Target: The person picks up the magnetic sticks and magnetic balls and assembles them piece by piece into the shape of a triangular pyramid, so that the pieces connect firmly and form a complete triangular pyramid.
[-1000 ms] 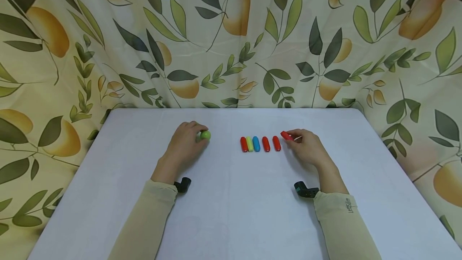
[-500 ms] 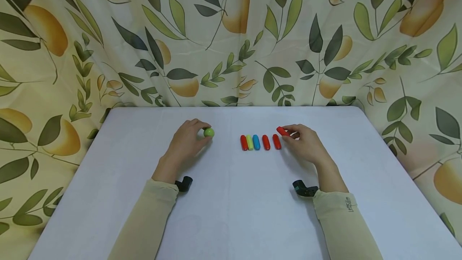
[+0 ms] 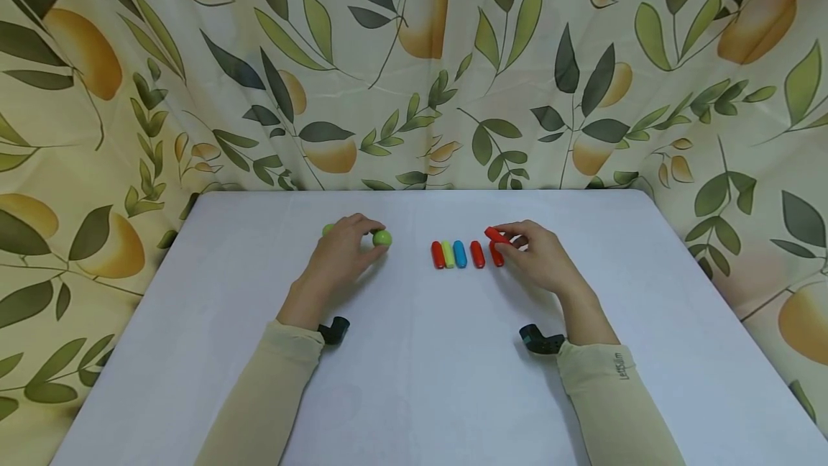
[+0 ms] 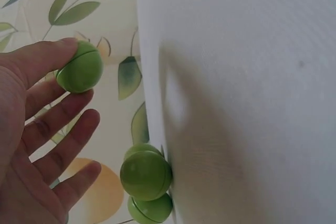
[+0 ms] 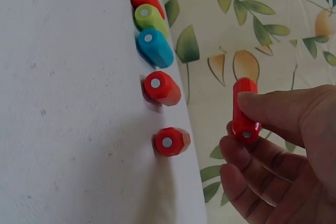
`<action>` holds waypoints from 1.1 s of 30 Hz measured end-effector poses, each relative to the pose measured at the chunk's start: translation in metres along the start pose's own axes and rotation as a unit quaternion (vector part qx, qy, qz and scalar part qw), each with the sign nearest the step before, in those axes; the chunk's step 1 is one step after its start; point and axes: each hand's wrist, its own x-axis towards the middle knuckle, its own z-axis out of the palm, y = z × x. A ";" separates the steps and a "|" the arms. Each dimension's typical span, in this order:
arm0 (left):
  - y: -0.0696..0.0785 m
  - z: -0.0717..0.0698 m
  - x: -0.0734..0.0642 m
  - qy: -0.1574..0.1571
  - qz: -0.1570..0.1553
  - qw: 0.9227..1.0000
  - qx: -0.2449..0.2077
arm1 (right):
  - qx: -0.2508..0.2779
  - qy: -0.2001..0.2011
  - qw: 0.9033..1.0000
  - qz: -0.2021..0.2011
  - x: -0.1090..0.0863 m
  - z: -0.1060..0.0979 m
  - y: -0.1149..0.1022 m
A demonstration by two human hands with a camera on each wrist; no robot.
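Between thumb and fingertips, my left hand [image 3: 339,254] pinches a green ball [image 4: 81,67] with a seam, held above the table. Several more green balls [image 4: 146,177] sit on the table below that hand in the left wrist view; in the head view the hand mostly hides them. My right hand [image 3: 540,257] pinches a short red stick [image 5: 245,111] with a pale dot on its end, raised off the table. Close to it lies the rightmost red stick [image 5: 168,141] of a row, partly covered by the hand in the head view.
Leftward along the row lie another red stick [image 3: 477,254], a blue stick [image 3: 460,254], a yellow-green stick [image 3: 448,254] and a red stick [image 3: 438,255]. All rest on the white table [image 3: 414,380]. A leaf-and-fruit patterned cloth [image 3: 414,113] hangs behind the table's far edge.
My left hand has moved right with the green ball, and a green ball now shows behind it. The right hand has carried its red stick left, over the row's rightmost red stick.
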 end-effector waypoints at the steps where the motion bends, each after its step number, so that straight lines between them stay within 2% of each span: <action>1: 0.001 0.000 0.000 -0.001 0.001 1.000 -0.006 | -0.001 0.000 1.000 -0.003 0.000 0.001 -0.001; 7: 0.007 0.001 0.000 -0.007 -0.005 0.999 -0.052 | -0.002 0.000 1.000 -0.012 0.000 0.003 -0.005; 13: 0.010 0.003 0.000 -0.004 -0.012 0.997 -0.078 | -0.004 0.002 1.000 -0.017 -0.001 0.005 -0.010; 20: 0.014 0.005 0.000 -0.017 -0.025 0.992 -0.123 | 0.010 0.001 0.999 -0.043 0.000 0.011 -0.015; 24: 0.017 0.006 -0.001 -0.021 -0.030 0.990 -0.133 | 0.012 -0.003 0.998 -0.056 0.000 0.016 -0.019; 28: 0.020 0.007 0.000 -0.018 -0.025 0.990 -0.139 | 0.012 -0.001 0.997 -0.079 0.001 0.021 -0.024; 33: 0.023 0.007 0.000 -0.014 -0.015 0.988 -0.151 | 0.020 -0.003 0.996 -0.089 0.000 0.025 -0.027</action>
